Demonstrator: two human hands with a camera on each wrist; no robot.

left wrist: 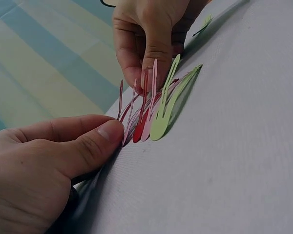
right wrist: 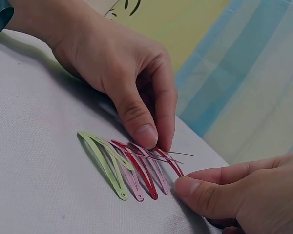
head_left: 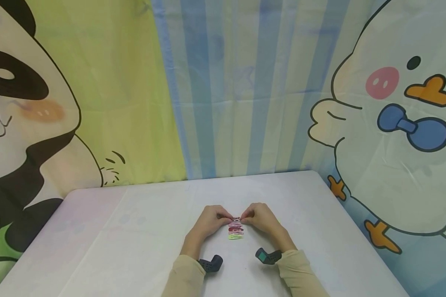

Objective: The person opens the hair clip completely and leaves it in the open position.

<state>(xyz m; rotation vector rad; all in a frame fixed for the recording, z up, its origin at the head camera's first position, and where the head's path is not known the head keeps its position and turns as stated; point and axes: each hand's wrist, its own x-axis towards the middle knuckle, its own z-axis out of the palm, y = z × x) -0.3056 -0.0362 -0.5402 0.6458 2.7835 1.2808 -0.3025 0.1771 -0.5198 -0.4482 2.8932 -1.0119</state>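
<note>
Nearest on the counter (head_left: 134,251), a green hair clip (right wrist: 100,163); beyond it in a row, a pink clip (right wrist: 132,183), a red clip (right wrist: 146,176) and a second pink clip (right wrist: 159,176); at the row's far end, my left grip (head_left: 212,217) and right grip (head_left: 260,216) pinch another red clip (right wrist: 171,163) (each on its own side); behind the counter, a striped curtain (head_left: 230,90).

I count five hair clips (head_left: 236,229): one green clip (left wrist: 158,131), two pink clips (left wrist: 146,134), two red clips (left wrist: 137,136). Mine: one left hand (head_left: 212,218), one right hand (head_left: 262,218), so two in all; two sleeves (head_left: 187,274), two wrist cameras (head_left: 212,264). Table (head_left: 134,239): one. One panda (head_left: 59,109) and one bird (head_left: 386,177), both printed; total two.
</note>
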